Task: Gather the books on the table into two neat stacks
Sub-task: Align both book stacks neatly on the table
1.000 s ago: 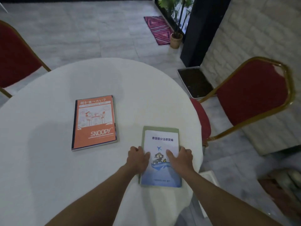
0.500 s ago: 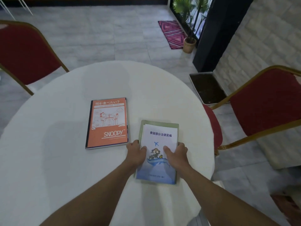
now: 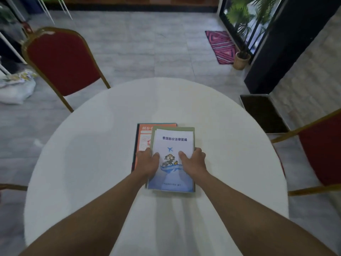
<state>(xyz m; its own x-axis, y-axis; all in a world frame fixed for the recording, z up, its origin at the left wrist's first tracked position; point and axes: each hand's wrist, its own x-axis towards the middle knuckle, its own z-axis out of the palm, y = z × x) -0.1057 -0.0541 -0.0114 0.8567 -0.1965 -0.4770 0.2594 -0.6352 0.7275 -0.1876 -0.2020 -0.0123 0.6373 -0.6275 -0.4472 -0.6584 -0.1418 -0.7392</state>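
A white-and-blue booklet (image 3: 174, 143) with an aeroplane picture lies on top of a green book (image 3: 184, 128), whose edge shows around it. Both hands hold this pair: my left hand (image 3: 147, 161) grips its left side, my right hand (image 3: 193, 161) its right side, thumbs on the cover. The pair overlaps the right part of an orange Snoopy book (image 3: 144, 137), which lies flat on the round white table (image 3: 92, 154). Only the orange book's left strip and top edge show.
A red chair with a gold frame (image 3: 60, 61) stands at the table's far left, another red chair (image 3: 321, 148) at the right. A dark tray (image 3: 262, 111) lies on the floor by the wall. A potted plant (image 3: 241, 60) and a pink rug (image 3: 221, 46) are beyond.
Both hands have carried the booklet and green book leftwards, from beside the orange book to over its right part. The camera has tilted up and the view has shifted.
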